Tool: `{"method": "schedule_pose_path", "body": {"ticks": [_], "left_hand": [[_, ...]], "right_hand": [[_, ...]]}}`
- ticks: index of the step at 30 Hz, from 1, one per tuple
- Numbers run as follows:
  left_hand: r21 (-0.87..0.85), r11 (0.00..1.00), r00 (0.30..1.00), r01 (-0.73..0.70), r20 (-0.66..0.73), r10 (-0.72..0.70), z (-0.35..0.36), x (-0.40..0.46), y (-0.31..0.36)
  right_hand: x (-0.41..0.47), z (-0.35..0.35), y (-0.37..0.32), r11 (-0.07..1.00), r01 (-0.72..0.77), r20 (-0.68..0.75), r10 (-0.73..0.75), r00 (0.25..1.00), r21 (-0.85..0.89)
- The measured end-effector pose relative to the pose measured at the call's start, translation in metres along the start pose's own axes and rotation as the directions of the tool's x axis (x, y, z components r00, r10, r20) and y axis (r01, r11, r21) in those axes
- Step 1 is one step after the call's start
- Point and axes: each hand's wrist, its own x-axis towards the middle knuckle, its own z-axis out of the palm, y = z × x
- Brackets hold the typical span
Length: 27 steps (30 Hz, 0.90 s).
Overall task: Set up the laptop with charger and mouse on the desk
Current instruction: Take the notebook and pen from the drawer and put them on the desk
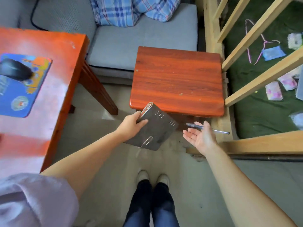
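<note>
Head view, looking down: of the task's things only the mouse (15, 71) shows, a dark blurred shape lying on a blue mouse pad (19, 99) on the orange desk (65, 51) at the far left edge. Its long axis runs roughly left to right across the pad. No laptop or charger appears anywhere in this view.

The mouse lies up and to the left of both hands, well apart from them, and the left hand (131, 124) is the nearer of the 2. That hand is closed around the spine end of a dark ring-bound notebook (154, 130), thumb on the cover and fingers underneath, with the book tilted over the floor just in front of the small wooden stool (178, 79). A metal clip (146, 141) sits on the notebook's near edge.

The right hand (200, 136) is palm up with its fingers spread loosely. A blue pen (196, 126) lies across the fingertips, its long axis running left to right, resting rather than gripped.

My reading is that both hands are occupied with things outside the task, so notebook and pen probably need setting down, perhaps on the stool top, which is close by, before either hand can turn left toward the desk and the mouse.
</note>
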Motion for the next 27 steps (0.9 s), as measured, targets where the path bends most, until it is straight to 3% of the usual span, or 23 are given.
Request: {"method": "schedule_pose_path", "body": {"ticks": [2,4,6,7,10,12,15,19,23,27], "left_hand": [[-0.149,0.988,0.986,0.034,-0.157,-0.057,-0.024,-0.019,0.007],[-0.385,0.923,0.947,0.03,-0.283,-0.148,-0.045,-0.036,0.017],[-0.686,0.728,0.896,-0.024,-0.337,-0.288,-0.062,-0.051,0.03],[-0.797,0.6,0.871,-0.071,-0.342,-0.352,-0.07,-0.06,0.037],[-0.925,0.29,0.821,-0.247,-0.359,-0.445,-0.091,-0.09,0.051],[-0.929,0.142,0.825,-0.343,-0.37,-0.427,-0.099,-0.114,0.056],[-0.908,-0.013,0.828,-0.418,-0.375,-0.418,-0.1,-0.155,0.055],[-0.869,-0.089,0.798,-0.487,-0.402,-0.448,-0.096,-0.222,0.035],[-0.833,-0.092,0.715,-0.546,-0.406,-0.568,-0.102,-0.322,-0.009],[-0.816,0.103,0.487,-0.568,-0.435,-0.757,-0.112,-0.441,-0.063]], "right_hand": [[-0.026,0.015,-0.005,0.94,0.224,0.015,-0.228,0.973,-0.256],[-0.049,0.027,-0.003,0.76,0.444,0.157,-0.423,0.892,-0.474],[-0.069,0.038,0.003,0.615,0.555,0.307,-0.468,0.829,-0.56],[-0.078,0.043,0.006,0.618,0.569,0.355,-0.445,0.822,-0.543],[-0.107,0.063,0.015,0.82,0.428,0.434,-0.251,0.865,-0.38],[-0.126,0.081,0.021,0.89,0.334,0.503,-0.144,0.852,-0.31],[-0.157,0.119,0.025,0.913,0.313,0.638,-0.078,0.766,-0.264],[-0.201,0.166,0.053,0.866,0.452,0.731,-0.164,0.662,-0.214],[-0.242,0.194,0.107,0.737,0.592,0.879,0.006,0.477,-0.326],[-0.295,0.229,0.178,0.662,0.637,0.919,0.282,0.277,-0.395]]}}
